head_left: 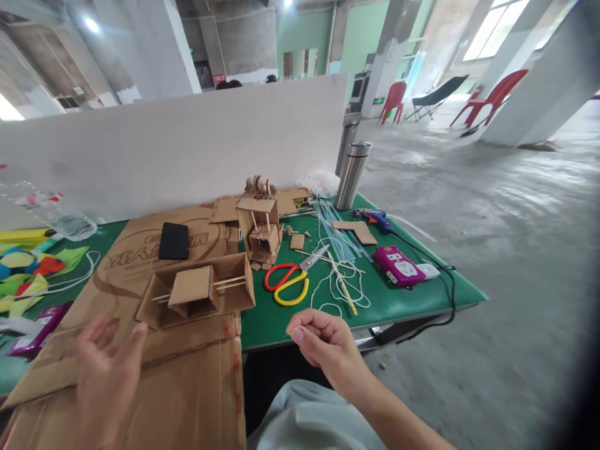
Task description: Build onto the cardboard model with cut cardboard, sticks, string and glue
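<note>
My left hand (109,375) hovers over the cardboard sheet, slightly blurred, thumb and fingers apart with nothing between them. It is nearest the left end of a long open cardboard box (157,312). Inside that box sits a smaller cardboard box (190,286) with wooden sticks running out both sides. Off the table's front edge, my right hand (325,350) is closed in a pinch; whatever its fingertips hold, if anything, cannot be made out. Beyond it lie scissors (291,285) with red and yellow handles and a tangle of white string (344,281) around thin sticks.
An upright cardboard model (259,228) stands at the back. A black flat object (173,241) rests on the cardboard sheet (201,381). On the right are a steel flask (352,178), a glue gun (377,219) and a purple power strip (398,267). A plastic bottle (70,219) lies left.
</note>
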Demonstrator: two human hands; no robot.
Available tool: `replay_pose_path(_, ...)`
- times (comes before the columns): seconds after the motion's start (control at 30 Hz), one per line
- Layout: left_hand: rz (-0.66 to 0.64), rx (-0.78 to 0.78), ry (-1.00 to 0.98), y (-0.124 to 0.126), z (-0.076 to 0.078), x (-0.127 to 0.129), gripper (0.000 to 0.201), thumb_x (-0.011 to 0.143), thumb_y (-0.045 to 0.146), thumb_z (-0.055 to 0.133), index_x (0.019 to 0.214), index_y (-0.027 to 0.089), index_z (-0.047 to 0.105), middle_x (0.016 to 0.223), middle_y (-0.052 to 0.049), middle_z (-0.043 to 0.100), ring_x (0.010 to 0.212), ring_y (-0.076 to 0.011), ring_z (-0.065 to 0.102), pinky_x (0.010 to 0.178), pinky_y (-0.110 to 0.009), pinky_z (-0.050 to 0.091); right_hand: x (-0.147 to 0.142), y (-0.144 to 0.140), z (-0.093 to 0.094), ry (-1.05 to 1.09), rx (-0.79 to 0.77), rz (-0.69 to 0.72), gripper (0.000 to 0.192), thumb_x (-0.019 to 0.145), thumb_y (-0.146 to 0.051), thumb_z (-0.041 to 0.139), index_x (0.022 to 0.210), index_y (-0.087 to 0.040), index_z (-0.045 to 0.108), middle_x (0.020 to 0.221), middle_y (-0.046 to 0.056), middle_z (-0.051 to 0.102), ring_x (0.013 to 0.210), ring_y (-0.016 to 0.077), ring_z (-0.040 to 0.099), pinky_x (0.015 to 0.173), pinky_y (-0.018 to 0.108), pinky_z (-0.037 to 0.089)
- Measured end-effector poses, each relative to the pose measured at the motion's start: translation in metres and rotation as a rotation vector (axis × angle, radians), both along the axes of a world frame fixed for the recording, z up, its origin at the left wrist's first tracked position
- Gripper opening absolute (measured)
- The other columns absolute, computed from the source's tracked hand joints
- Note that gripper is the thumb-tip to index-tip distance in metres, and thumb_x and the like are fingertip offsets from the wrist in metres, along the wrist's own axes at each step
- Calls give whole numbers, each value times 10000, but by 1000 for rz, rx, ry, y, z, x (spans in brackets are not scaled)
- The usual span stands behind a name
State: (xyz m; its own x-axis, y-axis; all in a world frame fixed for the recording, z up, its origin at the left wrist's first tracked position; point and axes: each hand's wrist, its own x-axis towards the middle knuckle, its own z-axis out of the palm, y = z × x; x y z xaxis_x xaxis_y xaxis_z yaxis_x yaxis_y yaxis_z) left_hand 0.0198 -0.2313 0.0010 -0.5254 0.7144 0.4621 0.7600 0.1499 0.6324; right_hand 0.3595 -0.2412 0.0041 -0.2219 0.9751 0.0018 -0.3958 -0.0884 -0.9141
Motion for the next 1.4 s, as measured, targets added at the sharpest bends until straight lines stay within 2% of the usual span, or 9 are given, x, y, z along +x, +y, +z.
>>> replay_pose_path(0.17, 77, -315, 21, 9, 6, 14, 331, 795, 446, 651, 999, 202, 558, 910, -118, 719, 919, -402, 689, 650, -420, 495, 2, 0, 0, -10, 25, -29, 426, 787, -579, 745, 761, -162, 662, 489, -102, 265, 463, 51, 155, 433, 239, 92)
replay_pose_path(0.33, 90, -377, 126, 16, 21, 26, 217, 822, 434, 585, 757, 236, 525, 711, -91, 681, 799, -384, 679, 600, -375, 421, 5, 0, 2, -12, 49, -72, 405, 792, -557, 748, 756, -162, 667, 495, -93, 290, 462, 52, 178, 424, 229, 106)
replay_pose_path(0.5, 85, -103, 235, 25, 32, 45, 211, 873, 410, 570, 935, 213, 614, 969, -113, 740, 923, -317, 692, 778, -389, 494, 11, 2, -1, 3, 61, -129, 359, 810, -510, 751, 772, -157, 699, 511, -80, 314, 468, 55, 199, 417, 222, 115)
replay_pose_path(0.63, -237, 272, 321, 35, 46, 73, 145, 907, 287, 595, 995, 183, 645, 1024, -109, 734, 916, -244, 697, 796, -346, 545, 27, 10, -1, -11, 85, -218, 333, 808, -488, 765, 799, -157, 725, 497, -91, 287, 457, 51, 178, 418, 213, 122)
replay_pose_path(0.77, -519, 491, 490, 45, 68, 108, 129, 873, 89, 628, 953, 190, 627, 985, -95, 722, 950, -233, 660, 874, -401, 526, 52, 22, 11, -99, 196, -332, 292, 820, -456, 758, 818, -165, 737, 486, -84, 319, 452, 59, 211, 418, 209, 153)
replay_pose_path(0.93, -777, 542, 502, 42, 86, 145, 244, 830, -23, 637, 929, 198, 605, 1031, -74, 686, 977, -212, 616, 871, -386, 504, 71, 32, 55, -383, 486, -438, 172, 882, -347, 700, 848, -185, 748, 532, -33, 486, 464, 80, 337, 412, 211, 243)
replay_pose_path(1.1, -832, 549, 458, 29, 87, 165, 276, 811, -58, 639, 918, 196, 619, 1094, -65, 629, 1028, -205, 551, 902, -362, 482, 59, 43, 94, -738, 972, -336, 141, 933, -195, 598, 885, -184, 731, 561, -29, 611, 421, 62, 402, 404, 185, 317)
replay_pose_path(1.23, -863, 551, 429, 21, 86, 173, 327, 807, -116, 562, 910, 189, 621, 1095, -63, 600, 1055, -196, 537, 952, -359, 467, 46, 51, 98, -897, 1176, -198, 197, 974, -155, 517, 930, -169, 709, 692, 15, 731, 514, 85, 595, 500, 182, 438)
replay_pose_path(1.4, -864, 560, 398, 17, 83, 177, 352, 794, -145, 561, 909, 182, 619, 1101, -63, 595, 1066, -193, 534, 962, -352, 464, 44, 52, 89, -953, 1216, -172, 191, 981, -132, 516, 943, -144, 703, 707, 35, 745, 550, 107, 653, 493, 191, 446)
